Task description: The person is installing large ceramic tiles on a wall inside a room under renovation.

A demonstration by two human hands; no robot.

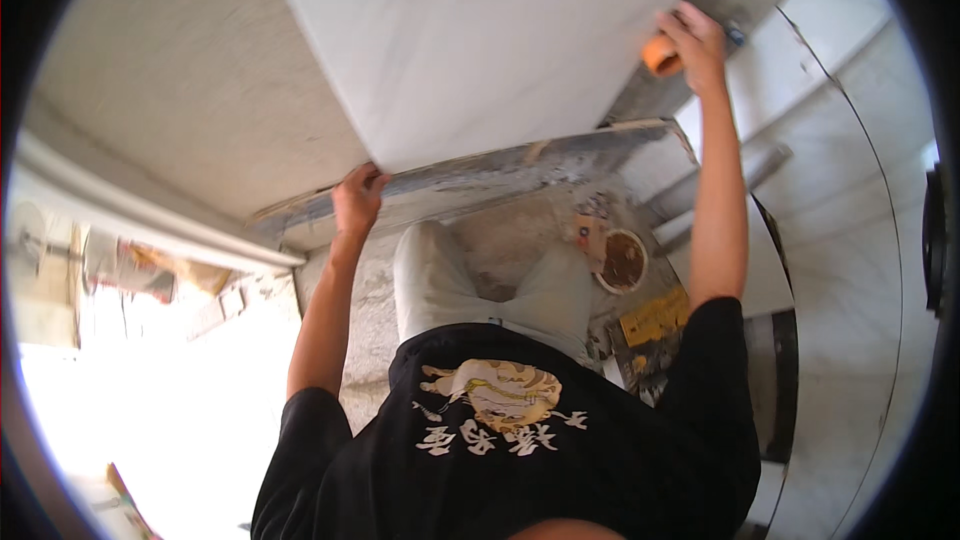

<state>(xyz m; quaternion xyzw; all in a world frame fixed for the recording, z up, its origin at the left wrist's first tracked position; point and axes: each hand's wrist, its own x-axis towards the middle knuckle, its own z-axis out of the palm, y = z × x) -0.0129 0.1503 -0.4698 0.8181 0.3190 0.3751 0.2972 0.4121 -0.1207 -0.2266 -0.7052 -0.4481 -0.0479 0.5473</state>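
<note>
grasped in the right hand (697, 45): an orange tool (661, 56), round-ended, too blurred to name more closely, just beside the right edge of the tile (480, 40); impossible to tell whether touching. at the tile's near left corner, the left hand (358, 198), with fingers curled in; cannot tell whether pinching the corner or only resting against it.

around all this, largest first: grey surface (190, 90) to the left of and beneath the tile; pale slabs (835, 230) along the right; then the tile itself, white, faintly veined, seemingly lying flat, with the near edge along the ledge (500, 162) and the far side cut off at the top. between tile and slabs, a dark strip (640, 95). lower down, right of the knees, a yellow thing (653, 317) and a bucket (644, 275) with brown stuff inside.

for good handling, probably best to treat the left corner as the pivot: steady it lightly, fingertips clear of the underside, and sight along the near edge against the ledge. on the right, better small, even nudges or taps than one hard blow, spread away from the thin corners, which look easiest to chip. check the strip for even width after each touch.
</note>
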